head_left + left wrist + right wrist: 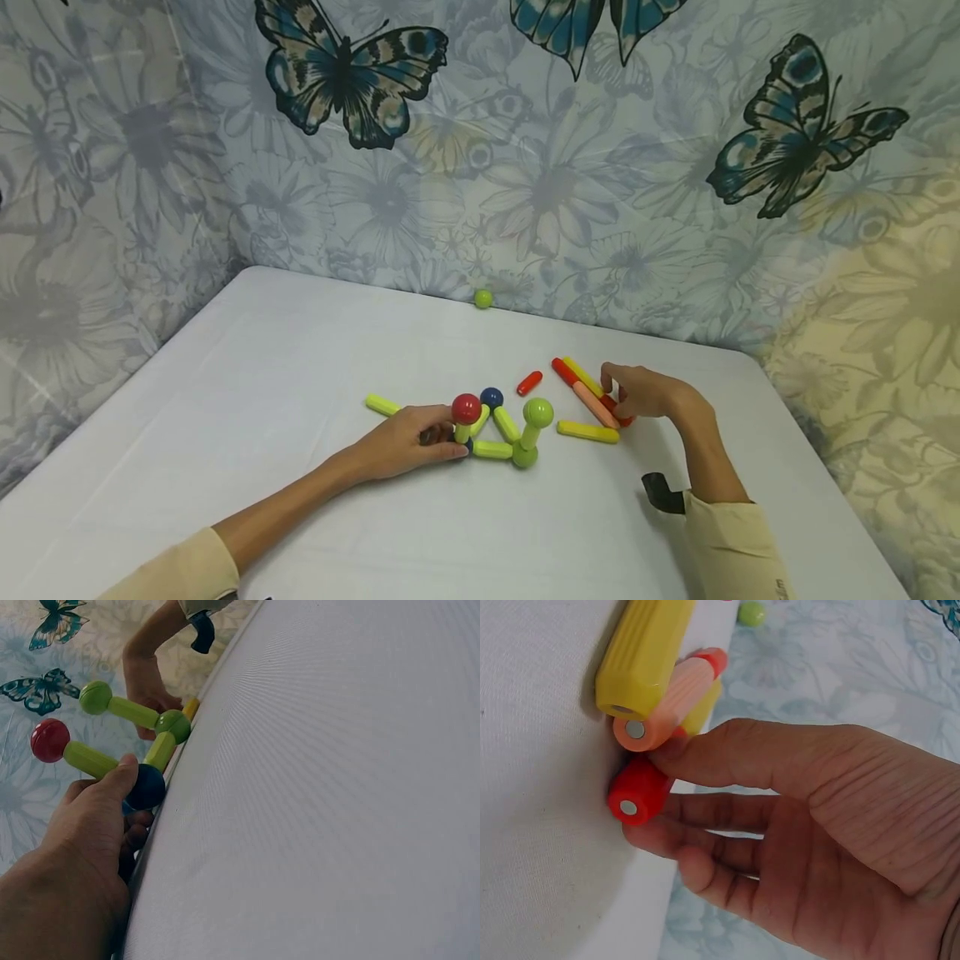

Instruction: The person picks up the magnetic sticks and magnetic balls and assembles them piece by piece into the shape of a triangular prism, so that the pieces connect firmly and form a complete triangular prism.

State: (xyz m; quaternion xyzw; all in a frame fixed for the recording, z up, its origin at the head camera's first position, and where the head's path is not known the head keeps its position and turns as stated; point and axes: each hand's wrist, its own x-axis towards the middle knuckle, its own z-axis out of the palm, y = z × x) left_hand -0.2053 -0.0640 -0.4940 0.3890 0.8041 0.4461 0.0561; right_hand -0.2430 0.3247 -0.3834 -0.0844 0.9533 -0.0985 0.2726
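A frame of lime magnetic rods [492, 450] and balls stands mid-table, with a red ball [467, 408] and a green ball [538, 412] topping its two uprights. My left hand [408, 442] holds the frame's near-left corner, where a blue ball [146, 787] sits under the red-topped upright; thumb and fingers partly cover that joint. Another blue ball [491, 398] marks the back corner. To the right, my right hand [648, 392] pinches a red magnetic rod [639, 791] between thumb and fingers. This rod lies beside a salmon rod [679, 694] and a yellow rod [641, 656].
A short red rod [529, 382] lies behind the frame, right of centre. One longer red rod [564, 372] points toward the back. At the table's far edge sits a loose green ball [483, 298]. Beyond my left hand is a lime rod [382, 405]. Butterfly-patterned cloth [450, 208] hangs behind.
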